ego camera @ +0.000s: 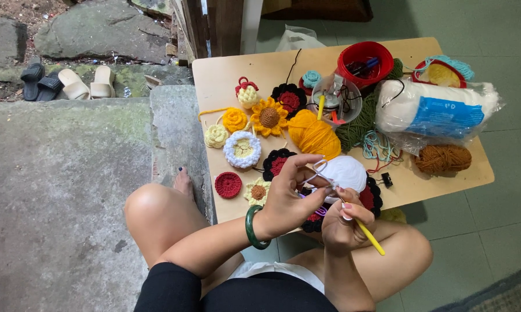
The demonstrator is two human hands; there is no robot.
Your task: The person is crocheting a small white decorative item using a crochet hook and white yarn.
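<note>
A: From the head camera, what lies around the low wooden table (226, 69)?

B: On the table, crocheted flowers: a sunflower (268, 117), a white-rimmed round (242, 149), a red disc (228, 185). Toward the table's far edge stand a red tub (364, 62) and a clear bowl (338, 99). A bagged white roll (431, 110) lies at the table's right end, a brown yarn ball (442, 158) just in front of it. Off the table's left side, sandals (69, 84) rest on stone.

A: Anything blocking the work?

B: The left hand (286, 196) covers part of a black-and-red crocheted piece (371, 196) at the table's near edge.

A: The hands?

B: The left hand, wearing a green bangle (253, 227), pinches white thread (319, 170) between raised fingers. The right hand (344, 222) is closed around a yellow-handled crochet hook (369, 236), its metal tip at the thread.

A: And the yarn?

B: A white yarn ball (346, 172) sits just beyond the hands, touching an orange-yellow ball (313, 136), near the table's front edge.
</note>
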